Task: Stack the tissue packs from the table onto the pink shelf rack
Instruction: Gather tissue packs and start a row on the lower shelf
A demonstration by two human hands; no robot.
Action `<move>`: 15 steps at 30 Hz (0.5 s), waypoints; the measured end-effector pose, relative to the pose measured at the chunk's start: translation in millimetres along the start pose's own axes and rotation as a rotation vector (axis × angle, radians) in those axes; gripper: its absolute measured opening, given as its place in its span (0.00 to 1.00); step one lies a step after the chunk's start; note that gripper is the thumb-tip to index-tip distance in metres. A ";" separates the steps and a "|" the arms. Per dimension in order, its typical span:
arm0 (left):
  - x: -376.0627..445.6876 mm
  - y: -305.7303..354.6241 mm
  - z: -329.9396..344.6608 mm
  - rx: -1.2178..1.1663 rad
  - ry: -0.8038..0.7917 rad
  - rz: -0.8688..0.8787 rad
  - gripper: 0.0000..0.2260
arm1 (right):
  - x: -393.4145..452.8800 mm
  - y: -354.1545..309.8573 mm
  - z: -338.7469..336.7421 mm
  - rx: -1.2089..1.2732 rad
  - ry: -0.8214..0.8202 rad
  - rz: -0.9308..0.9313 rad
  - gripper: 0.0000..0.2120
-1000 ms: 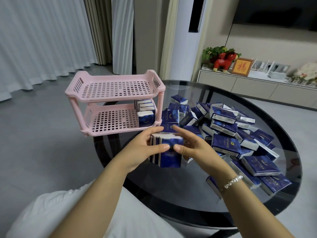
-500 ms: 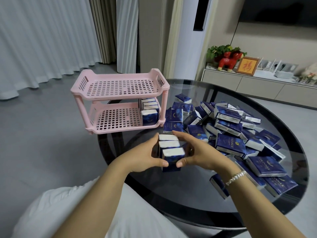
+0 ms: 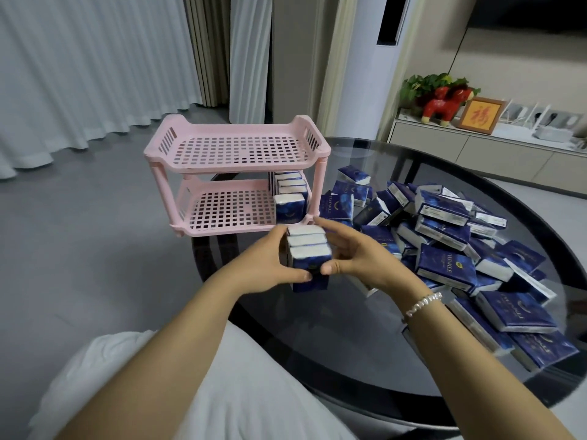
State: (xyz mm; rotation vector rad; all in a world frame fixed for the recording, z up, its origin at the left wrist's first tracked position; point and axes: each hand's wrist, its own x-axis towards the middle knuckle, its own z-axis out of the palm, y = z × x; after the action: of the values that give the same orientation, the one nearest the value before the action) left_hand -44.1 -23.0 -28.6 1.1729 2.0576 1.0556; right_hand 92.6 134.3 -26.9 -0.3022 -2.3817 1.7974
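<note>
1. Left hand (image 3: pixel 270 260) and right hand (image 3: pixel 352 258) clamped on opposite sides of a bundle of upright tissue packs (image 3: pixel 308 252), held above the glass table (image 3: pixel 365 344) just in front of the pink shelf rack (image 3: pixel 235 150).
2. Row of packs (image 3: pixel 289 198) standing at the lower tier's right end; top tier bare.
3. Loose pile of packs (image 3: pixel 444 236) heaped right of the hands, beside the rack.
4. Bundle's exact count blurred; far fingers hidden behind it.
5. Beaded bracelet (image 3: pixel 422 303) on right wrist.
</note>
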 end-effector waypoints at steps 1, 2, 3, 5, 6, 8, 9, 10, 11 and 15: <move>2.8 -3.6 -6.2 -0.020 0.010 -0.011 0.36 | 5.7 0.2 0.5 0.013 0.001 -0.001 0.39; 5.7 -6.8 -12.2 -0.044 0.029 -0.025 0.37 | 11.2 -0.2 1.9 0.013 0.031 0.001 0.39; 8.7 -9.6 -17.5 -0.077 0.053 -0.037 0.38 | 17.2 -0.6 3.5 0.009 0.086 -0.001 0.37; 16.2 -15.8 -29.1 -0.147 0.108 -0.051 0.38 | 28.0 -1.3 8.5 -0.006 0.258 -0.008 0.33; 19.9 -17.7 -35.1 -0.170 0.136 -0.059 0.37 | 33.5 -0.9 11.6 -0.016 0.354 -0.008 0.30; 28.8 -22.7 -48.0 -0.186 0.192 -0.063 0.37 | 46.5 2.6 17.2 -0.057 0.497 -0.003 0.25; 33.0 -25.6 -54.8 -0.179 0.213 -0.070 0.37 | 53.2 4.2 19.9 -0.090 0.539 -0.002 0.24; 37.5 -28.9 -61.8 -0.182 0.230 -0.078 0.37 | 61.0 6.8 22.7 -0.127 0.573 0.005 0.24; 42.8 -33.4 -69.0 -0.197 0.237 -0.092 0.39 | 68.8 10.2 25.3 -0.152 0.601 0.011 0.24; 66.0 -45.2 -89.9 -0.169 0.282 -0.146 0.49 | 95.4 21.0 34.7 -0.183 0.696 0.036 0.20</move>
State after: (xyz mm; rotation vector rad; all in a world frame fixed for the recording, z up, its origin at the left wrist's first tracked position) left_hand -163.7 -11.9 -22.1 0.8146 2.1750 1.3547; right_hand -6.4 130.8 -57.3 -0.8365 -2.0238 1.1997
